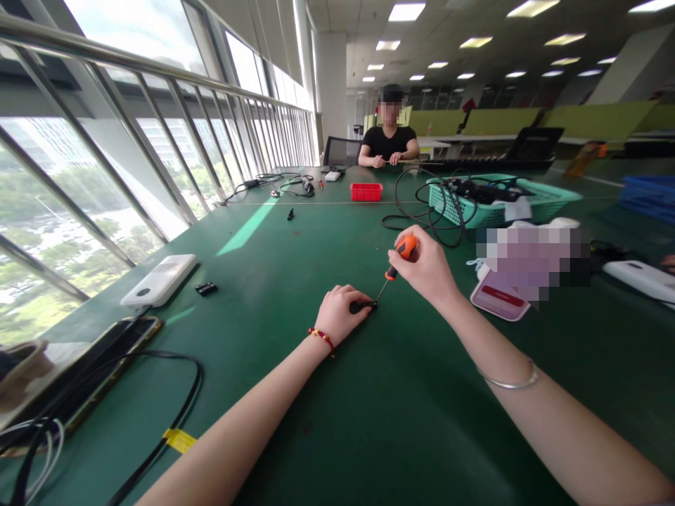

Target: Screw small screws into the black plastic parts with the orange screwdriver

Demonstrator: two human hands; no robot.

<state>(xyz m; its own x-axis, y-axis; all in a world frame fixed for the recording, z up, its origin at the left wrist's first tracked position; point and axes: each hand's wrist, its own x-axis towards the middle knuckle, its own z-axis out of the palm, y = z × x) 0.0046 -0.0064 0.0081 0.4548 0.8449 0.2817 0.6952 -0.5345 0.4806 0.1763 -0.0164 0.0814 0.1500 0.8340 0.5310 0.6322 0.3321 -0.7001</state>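
Right hand (426, 263) holding screwdriver (406, 247) over green table (295, 267); metal railing (53, 43) along windows (134, 28).

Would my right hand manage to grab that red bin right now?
Probably not: the right hand grips the orange screwdriver, and the red bin sits farther off across the green table.

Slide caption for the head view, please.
Right hand holds an orange screwdriver at a small black part gripped by the left hand.
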